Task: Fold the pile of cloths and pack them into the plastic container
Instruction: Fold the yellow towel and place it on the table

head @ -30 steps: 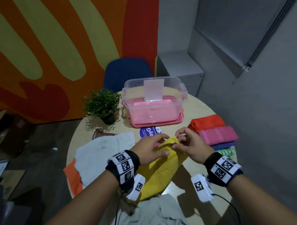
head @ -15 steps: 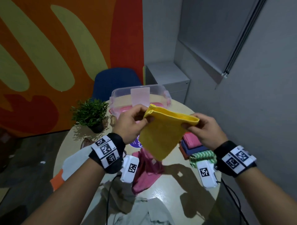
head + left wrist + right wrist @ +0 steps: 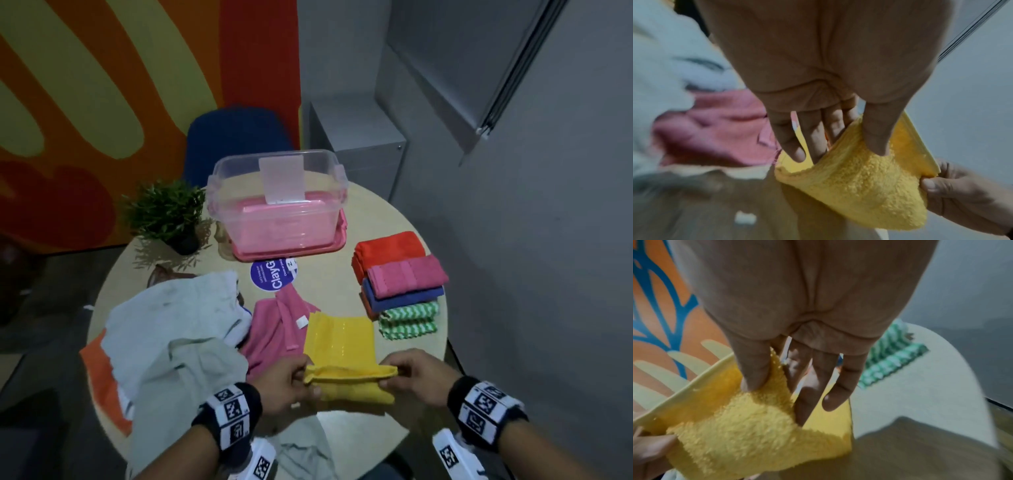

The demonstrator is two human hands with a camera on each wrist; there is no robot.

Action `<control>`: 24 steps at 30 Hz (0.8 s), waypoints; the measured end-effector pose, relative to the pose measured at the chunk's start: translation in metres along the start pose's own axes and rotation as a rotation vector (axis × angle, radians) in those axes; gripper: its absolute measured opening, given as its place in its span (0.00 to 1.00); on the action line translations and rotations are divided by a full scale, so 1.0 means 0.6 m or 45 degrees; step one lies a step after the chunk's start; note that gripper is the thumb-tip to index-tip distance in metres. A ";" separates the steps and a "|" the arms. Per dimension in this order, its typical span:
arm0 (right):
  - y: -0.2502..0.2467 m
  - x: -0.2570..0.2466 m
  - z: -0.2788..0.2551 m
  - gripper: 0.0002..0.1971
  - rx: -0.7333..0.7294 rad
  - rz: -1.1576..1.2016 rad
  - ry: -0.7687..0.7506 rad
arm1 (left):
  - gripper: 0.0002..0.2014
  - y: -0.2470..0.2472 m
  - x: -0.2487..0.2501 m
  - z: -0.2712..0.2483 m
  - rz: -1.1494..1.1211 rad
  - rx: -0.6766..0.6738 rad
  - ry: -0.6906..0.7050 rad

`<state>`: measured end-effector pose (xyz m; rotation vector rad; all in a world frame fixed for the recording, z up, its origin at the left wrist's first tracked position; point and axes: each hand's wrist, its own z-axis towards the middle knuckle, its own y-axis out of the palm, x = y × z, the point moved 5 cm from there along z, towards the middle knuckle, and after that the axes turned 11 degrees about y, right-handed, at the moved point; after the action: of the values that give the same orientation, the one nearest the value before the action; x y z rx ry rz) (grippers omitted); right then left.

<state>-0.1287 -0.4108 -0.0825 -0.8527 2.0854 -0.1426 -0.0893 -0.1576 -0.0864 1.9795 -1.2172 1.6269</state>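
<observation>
A yellow cloth (image 3: 342, 346) lies on the round table (image 3: 383, 240), its far part flat and its near edge doubled over. My left hand (image 3: 291, 383) pinches the near left corner, thumb (image 3: 877, 129) on top and fingers (image 3: 813, 134) under the fold. My right hand (image 3: 407, 375) pinches the near right corner the same way (image 3: 756, 369). The clear plastic container (image 3: 277, 205) stands on its pink lid at the table's far side. A stack of folded cloths (image 3: 400, 277) sits at the right. Unfolded white and grey cloths (image 3: 178, 329) and a pink cloth (image 3: 274, 329) lie at the left.
A small potted plant (image 3: 164, 212) stands left of the container. A round purple sticker (image 3: 274, 274) lies in front of the container. A blue chair (image 3: 239, 137) and a grey cabinet (image 3: 356, 137) stand behind the table. An orange cloth (image 3: 102, 380) hangs off the left edge.
Both hands lifted the yellow cloth up in front of the container, then brought it down onto the table and drew its near edge toward me. The pink cloth beneath is now uncovered.
</observation>
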 end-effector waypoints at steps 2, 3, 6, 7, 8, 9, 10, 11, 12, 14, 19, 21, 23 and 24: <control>0.018 0.032 0.003 0.07 -0.068 0.048 0.050 | 0.07 0.030 -0.021 -0.004 -0.122 -0.002 -0.059; 0.022 0.042 0.005 0.05 -0.064 0.055 0.064 | 0.09 0.040 -0.028 -0.003 -0.178 0.009 -0.073; 0.015 0.077 0.028 0.07 0.041 0.097 0.110 | 0.19 0.047 -0.044 0.011 -0.194 0.063 -0.100; 0.010 0.090 0.042 0.11 0.095 0.092 0.131 | 0.24 0.045 -0.059 0.021 -0.165 0.107 -0.118; 0.006 0.102 0.056 0.15 0.136 0.089 0.151 | 0.28 0.045 -0.069 0.032 -0.147 0.149 -0.144; 0.002 0.109 0.069 0.17 0.171 0.094 0.178 | 0.29 0.040 -0.069 0.043 -0.144 0.207 -0.161; -0.001 0.113 0.082 0.18 0.196 0.116 0.206 | 0.25 0.034 -0.065 0.055 -0.168 0.283 -0.170; -0.005 0.105 0.091 0.19 0.217 0.163 0.221 | 0.19 0.028 -0.062 0.065 -0.182 0.342 -0.186; -0.009 0.096 0.099 0.20 0.229 0.214 0.235 | 0.14 0.023 -0.059 0.075 -0.185 0.371 -0.216; -0.014 0.076 0.110 0.27 0.235 0.291 0.244 | 0.12 0.016 -0.062 0.094 -0.206 0.381 -0.237; -0.001 0.068 0.123 0.31 0.212 0.143 0.226 | 0.27 0.013 -0.081 0.112 -0.265 0.431 -0.290; 0.004 0.073 0.123 0.21 0.290 -0.015 0.212 | 0.30 0.013 -0.089 0.113 -0.091 0.444 -0.272; 0.005 0.075 0.122 0.16 0.330 -0.126 0.207 | 0.33 0.017 -0.097 0.113 0.024 0.437 -0.283; 0.006 0.074 0.121 0.16 0.331 -0.152 0.193 | 0.34 0.019 -0.097 0.114 0.042 0.451 -0.295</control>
<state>-0.0937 -0.4214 -0.1595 -0.8272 2.0960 -0.5458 -0.0535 -0.1875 -0.1639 2.4327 -1.1012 1.7691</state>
